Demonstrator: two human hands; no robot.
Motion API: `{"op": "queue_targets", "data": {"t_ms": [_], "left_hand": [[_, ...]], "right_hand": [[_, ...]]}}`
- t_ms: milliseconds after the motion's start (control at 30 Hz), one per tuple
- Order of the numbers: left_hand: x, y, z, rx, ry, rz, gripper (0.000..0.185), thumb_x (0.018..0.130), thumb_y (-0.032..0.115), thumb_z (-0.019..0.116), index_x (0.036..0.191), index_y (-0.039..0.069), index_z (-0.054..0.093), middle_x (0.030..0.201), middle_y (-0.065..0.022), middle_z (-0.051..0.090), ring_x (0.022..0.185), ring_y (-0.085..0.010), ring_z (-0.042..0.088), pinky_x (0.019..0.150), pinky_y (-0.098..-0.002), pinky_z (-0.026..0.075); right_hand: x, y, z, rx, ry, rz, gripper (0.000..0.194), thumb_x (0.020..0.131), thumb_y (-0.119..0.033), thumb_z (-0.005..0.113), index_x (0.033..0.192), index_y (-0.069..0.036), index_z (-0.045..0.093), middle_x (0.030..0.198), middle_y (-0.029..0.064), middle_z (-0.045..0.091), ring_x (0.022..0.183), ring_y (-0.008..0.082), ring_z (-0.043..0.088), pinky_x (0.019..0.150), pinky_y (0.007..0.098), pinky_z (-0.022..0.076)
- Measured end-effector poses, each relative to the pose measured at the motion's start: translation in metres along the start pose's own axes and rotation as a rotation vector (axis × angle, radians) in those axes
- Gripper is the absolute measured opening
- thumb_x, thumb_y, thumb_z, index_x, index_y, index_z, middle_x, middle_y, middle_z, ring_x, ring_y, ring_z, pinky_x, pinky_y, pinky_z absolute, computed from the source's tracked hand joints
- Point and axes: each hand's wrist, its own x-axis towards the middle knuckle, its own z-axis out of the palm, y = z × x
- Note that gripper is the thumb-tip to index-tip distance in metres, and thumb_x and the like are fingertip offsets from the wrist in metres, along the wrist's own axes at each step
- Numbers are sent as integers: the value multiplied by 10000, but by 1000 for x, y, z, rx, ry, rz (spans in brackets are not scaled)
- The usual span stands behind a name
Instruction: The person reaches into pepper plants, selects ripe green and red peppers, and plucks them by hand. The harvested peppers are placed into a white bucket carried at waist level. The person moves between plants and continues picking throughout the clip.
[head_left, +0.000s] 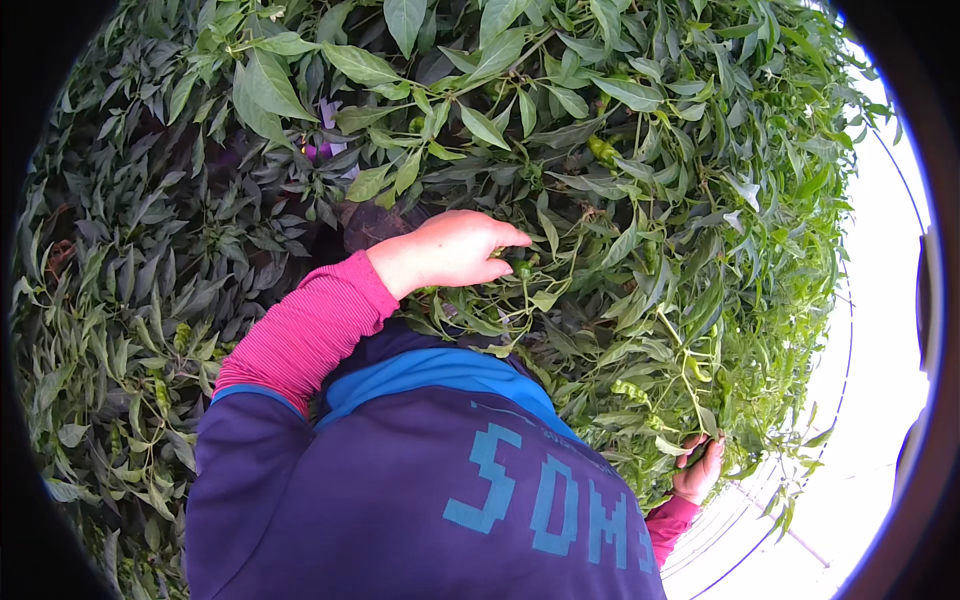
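My left hand (454, 251) reaches in from the left over the pepper plants, its back towards me. Its thumb and forefinger are a little apart, with a bit of green in the gap. The palm is hidden, so what it may hold is unclear. Close to the thumb is a green pepper (525, 268) among thin stems and leaves. At the lower right, my right hand (699, 471) has its fingers curled around a leafy pepper stem (703, 412). Above that hand hang a wrinkled light green pepper (631, 391) and a smaller curved pepper (697, 369).
Dense pepper foliage (127, 247) surrounds me on the left, ahead and on the right. More green peppers hang at the upper right (602, 150) and on the left (161, 394). A purple object (319, 150) shows between leaves. Thin dark lines (900, 176) cross the bright right side.
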Motion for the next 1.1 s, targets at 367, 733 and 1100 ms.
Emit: {"op": "queue_targets", "data": {"t_ms": [367,733,1100], "left_hand": [[21,52,30,-1,48,180,402,775,209,541,1164,116,501,738,-134,597,703,-328,579,611,-423,457],[80,98,88,390,-137,341,526,768,93,402,1279,-8,332,638,-112,584,593,-286,587,610,-410,459],[87,111,112,264,-138,294,509,779,119,424,1233,-81,311,561,-131,532,510,-294,544,510,-412,440]], "right_hand": [[0,12,-5,129,-6,60,229,886,-283,475,1003,-89,512,741,48,556,511,128,483,344,208,351],[-19,14,13,36,9,149,260,877,-262,505,986,-25,516,727,112,582,477,154,511,361,218,360],[-77,-106,94,-990,-103,-287,377,646,-84,697,983,31,575,784,62,585,647,101,495,593,203,401]]}}
